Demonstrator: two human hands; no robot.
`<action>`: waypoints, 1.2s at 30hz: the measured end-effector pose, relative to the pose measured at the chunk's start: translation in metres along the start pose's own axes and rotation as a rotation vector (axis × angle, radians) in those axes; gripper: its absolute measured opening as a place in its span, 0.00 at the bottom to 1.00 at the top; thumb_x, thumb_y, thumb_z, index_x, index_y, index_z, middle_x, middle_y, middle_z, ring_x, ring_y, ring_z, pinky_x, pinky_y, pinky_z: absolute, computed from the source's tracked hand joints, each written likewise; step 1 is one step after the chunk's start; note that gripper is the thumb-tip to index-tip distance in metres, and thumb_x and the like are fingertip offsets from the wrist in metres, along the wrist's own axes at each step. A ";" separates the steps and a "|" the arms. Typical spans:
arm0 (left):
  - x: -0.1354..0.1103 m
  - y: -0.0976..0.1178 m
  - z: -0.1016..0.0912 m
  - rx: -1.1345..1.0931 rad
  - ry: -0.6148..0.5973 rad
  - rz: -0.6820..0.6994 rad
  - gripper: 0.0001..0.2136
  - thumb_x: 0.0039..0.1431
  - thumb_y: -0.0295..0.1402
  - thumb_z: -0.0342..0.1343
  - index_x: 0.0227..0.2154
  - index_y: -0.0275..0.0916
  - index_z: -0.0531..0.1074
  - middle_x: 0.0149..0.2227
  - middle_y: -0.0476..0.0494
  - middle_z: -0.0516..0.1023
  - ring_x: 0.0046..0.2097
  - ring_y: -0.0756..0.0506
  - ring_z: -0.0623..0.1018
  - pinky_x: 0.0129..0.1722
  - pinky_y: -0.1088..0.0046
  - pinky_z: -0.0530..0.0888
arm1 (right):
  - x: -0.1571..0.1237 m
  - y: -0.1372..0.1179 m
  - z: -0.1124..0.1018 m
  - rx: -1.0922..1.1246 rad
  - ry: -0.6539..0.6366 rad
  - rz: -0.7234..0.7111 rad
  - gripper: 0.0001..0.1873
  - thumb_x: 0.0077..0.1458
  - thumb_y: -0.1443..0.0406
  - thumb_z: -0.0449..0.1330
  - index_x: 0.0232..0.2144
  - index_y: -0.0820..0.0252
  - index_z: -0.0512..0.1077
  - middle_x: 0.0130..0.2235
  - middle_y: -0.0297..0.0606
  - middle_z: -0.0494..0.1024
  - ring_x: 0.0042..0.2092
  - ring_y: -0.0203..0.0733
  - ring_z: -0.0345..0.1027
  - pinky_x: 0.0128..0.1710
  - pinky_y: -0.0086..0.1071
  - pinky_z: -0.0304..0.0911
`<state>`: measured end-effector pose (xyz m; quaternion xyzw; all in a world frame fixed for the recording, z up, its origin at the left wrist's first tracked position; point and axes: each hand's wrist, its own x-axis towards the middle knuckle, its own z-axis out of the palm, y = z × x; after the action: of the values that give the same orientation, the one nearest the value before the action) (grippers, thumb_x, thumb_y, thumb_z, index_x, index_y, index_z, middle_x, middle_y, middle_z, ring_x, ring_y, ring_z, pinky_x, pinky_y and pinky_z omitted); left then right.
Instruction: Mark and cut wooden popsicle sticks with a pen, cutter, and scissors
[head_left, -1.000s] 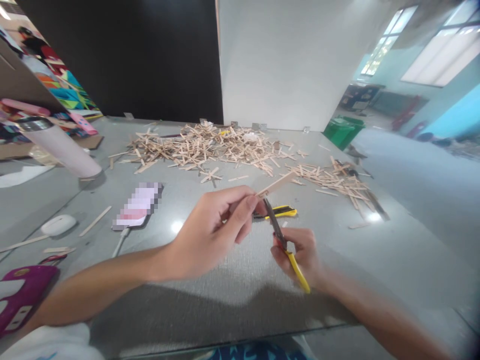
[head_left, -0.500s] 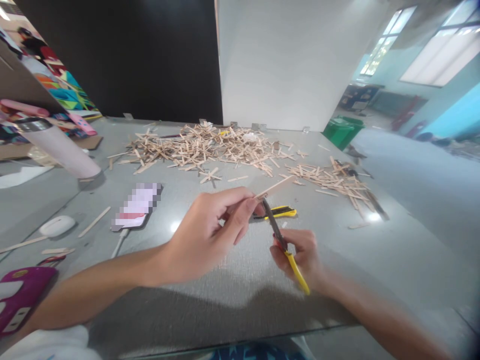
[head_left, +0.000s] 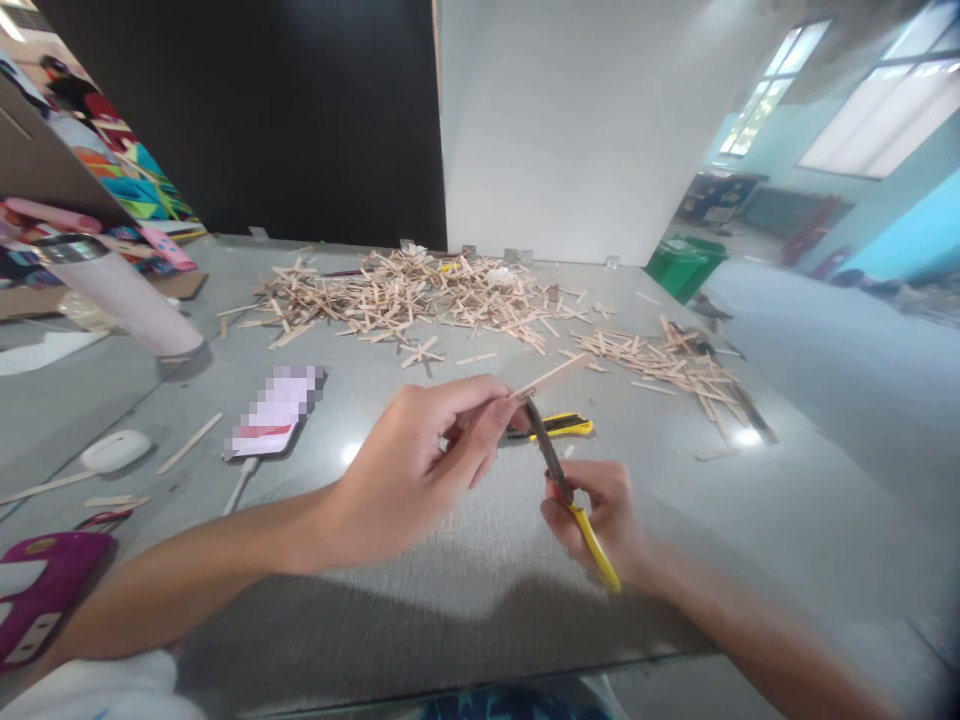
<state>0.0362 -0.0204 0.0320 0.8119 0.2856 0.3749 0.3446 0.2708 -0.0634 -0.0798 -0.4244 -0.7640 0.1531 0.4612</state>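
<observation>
My left hand (head_left: 420, 470) pinches a thin wooden craft stick (head_left: 553, 374) between thumb and fingers. The stick points up and to the right. My right hand (head_left: 596, 510) is closed around a yellow-handled tool (head_left: 551, 455) with a long, narrow, dark metal front. The tool's tip is at the stick, close to my left fingertips. Whether it is scissors, pliers or a blade, I cannot tell. Just behind the tool, a yellow and black utility knife (head_left: 566, 426) lies on the grey table (head_left: 465, 610).
Craft sticks form a large pile (head_left: 390, 295) at the back and a smaller pile (head_left: 660, 360) at the right. On the left are a pale bottle (head_left: 124, 295), a phone (head_left: 274, 415) with a cable and a white case (head_left: 116, 452). A green bin (head_left: 686, 265) stands beyond the table.
Almost nothing differs. The stick in my left hand has tilted or turned slightly and looks narrower. Both hands and the tool keep nearly the same place.
</observation>
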 end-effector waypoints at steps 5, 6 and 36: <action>0.000 -0.001 -0.001 0.000 -0.007 -0.022 0.20 0.82 0.34 0.48 0.29 0.40 0.69 0.20 0.56 0.68 0.21 0.54 0.66 0.23 0.78 0.63 | 0.000 -0.001 0.000 0.001 -0.001 0.018 0.17 0.58 0.65 0.63 0.23 0.55 0.60 0.21 0.25 0.61 0.23 0.32 0.50 0.25 0.29 0.50; 0.000 -0.001 -0.001 0.000 -0.007 -0.022 0.20 0.82 0.34 0.48 0.28 0.40 0.69 0.20 0.56 0.68 0.22 0.54 0.66 0.23 0.78 0.63 | -0.001 -0.001 0.000 0.001 -0.003 0.023 0.17 0.57 0.65 0.64 0.23 0.55 0.60 0.21 0.26 0.62 0.23 0.32 0.51 0.25 0.29 0.51; 0.002 -0.001 -0.001 -0.019 -0.009 -0.035 0.19 0.82 0.35 0.48 0.31 0.40 0.71 0.20 0.56 0.68 0.21 0.54 0.65 0.22 0.78 0.62 | 0.000 0.004 0.003 -0.056 0.036 -0.011 0.19 0.63 0.64 0.63 0.23 0.54 0.59 0.21 0.27 0.61 0.22 0.32 0.50 0.24 0.29 0.51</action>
<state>0.0365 -0.0186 0.0323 0.8052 0.2943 0.3678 0.3603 0.2701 -0.0611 -0.0840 -0.4357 -0.7619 0.1216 0.4636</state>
